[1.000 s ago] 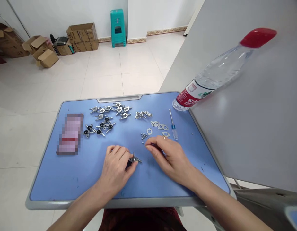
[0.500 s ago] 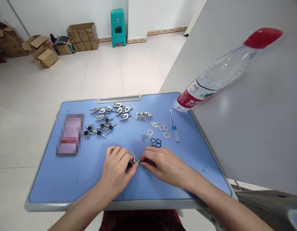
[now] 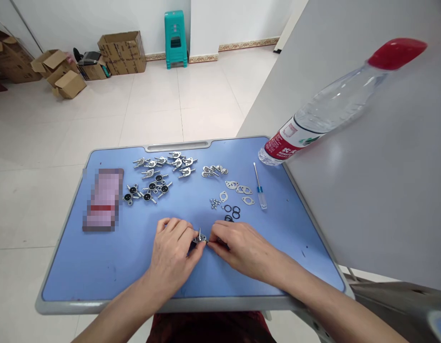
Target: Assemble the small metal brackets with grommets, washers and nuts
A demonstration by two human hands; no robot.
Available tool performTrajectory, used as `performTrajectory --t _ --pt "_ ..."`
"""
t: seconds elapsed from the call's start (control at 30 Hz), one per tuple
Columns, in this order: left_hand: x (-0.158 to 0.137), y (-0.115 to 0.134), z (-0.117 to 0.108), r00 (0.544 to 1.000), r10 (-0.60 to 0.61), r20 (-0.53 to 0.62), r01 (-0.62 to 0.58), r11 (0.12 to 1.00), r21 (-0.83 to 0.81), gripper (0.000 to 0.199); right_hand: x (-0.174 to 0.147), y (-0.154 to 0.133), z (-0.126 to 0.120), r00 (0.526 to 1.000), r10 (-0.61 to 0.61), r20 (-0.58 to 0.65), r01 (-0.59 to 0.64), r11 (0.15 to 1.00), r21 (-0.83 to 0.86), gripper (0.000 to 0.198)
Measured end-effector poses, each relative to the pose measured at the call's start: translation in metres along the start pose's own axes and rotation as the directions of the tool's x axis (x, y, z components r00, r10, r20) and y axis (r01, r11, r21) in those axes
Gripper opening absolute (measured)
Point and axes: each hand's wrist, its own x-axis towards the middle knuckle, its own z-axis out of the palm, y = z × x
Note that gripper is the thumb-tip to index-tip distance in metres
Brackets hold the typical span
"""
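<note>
My left hand (image 3: 171, 245) is closed around a small metal fitting (image 3: 199, 237) with a flat plate and an upright pin, low over the front middle of the table. Part of the fitting is hidden by my thumb and fingers. At its right side, the fingertips of my right hand (image 3: 238, 243) are pinched together; whatever lies between them is too small to make out. Just behind my right hand are several black rubber rings (image 3: 236, 209). Tiny screws (image 3: 215, 204) lie in a small heap beside them, with flat metal gaskets (image 3: 244, 189) farther back.
On the blue table (image 3: 109, 271), similar metal fittings (image 3: 176, 163) and black-centred ones (image 3: 152, 186) lie at back left. Round-headed metal parts (image 3: 213, 171) lie right of them. A screwdriver (image 3: 261, 190) and water bottle (image 3: 306, 128) are at right; a blurred flat object (image 3: 105, 200) at left.
My right hand has shifted very slightly down, and more of the black rings behind it shows. My left hand keeps its hold on the metal fitting.
</note>
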Motion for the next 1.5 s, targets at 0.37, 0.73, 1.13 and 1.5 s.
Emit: performTrajectory --t 0.37,0.73,1.13,1.5 --pt "0.0 -0.001 0.0 1.0 0.008 0.007 -0.008 1.0 -0.006 0.009 0.0 -0.001 0.0 1.0 0.011 0.004 -0.011 0.999 0.031 0.019" --pt "-0.001 -0.001 -0.001 1.0 0.011 -0.008 -0.011 1.0 -0.011 0.009 -0.001 -0.004 0.011 0.997 0.046 -0.066 -0.043 0.998 0.048 0.018" --pt "-0.001 -0.002 -0.001 1.0 0.019 -0.005 -0.019 1.0 -0.014 0.009 -0.002 -0.003 0.014 0.996 0.056 -0.063 -0.052 0.997 0.05 0.017" --pt "0.0 -0.003 0.0 1.0 0.017 0.002 -0.017 1.0 -0.017 0.01 0.001 -0.004 0.012 0.995 0.098 -0.012 -0.097 0.994 0.05 0.016"
